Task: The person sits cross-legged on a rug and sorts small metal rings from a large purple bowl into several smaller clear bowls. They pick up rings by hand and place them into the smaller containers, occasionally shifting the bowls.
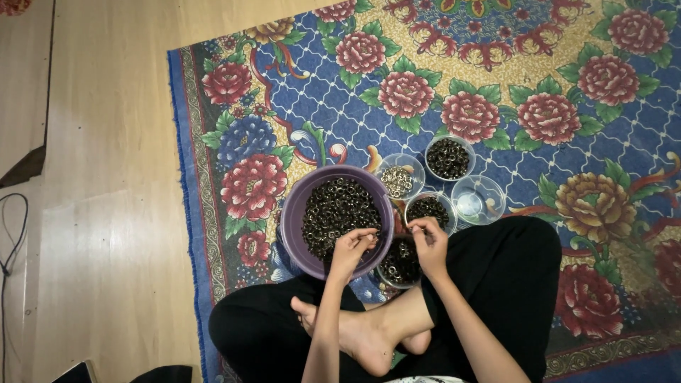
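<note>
I sit cross-legged on a flowered carpet (539,64). A purple bowl (292,213) full of small dark metal rings stands before my knees. My left hand (350,248) hovers over the bowl's near rim, fingers pinched on small rings. My right hand (428,241) is beside it, fingers pinched together, apparently on a ring, above a clear cup (399,264) of dark rings. Three more clear cups hold rings: one with pale rings (399,179), one with dark rings (448,157), another dark one (428,208). A further clear cup (478,200) looks empty.
Wooden floor (106,213) lies left of the carpet edge. A black cable (14,234) runs along the far left. My bare foot (358,337) and black-trousered legs (511,276) fill the lower middle.
</note>
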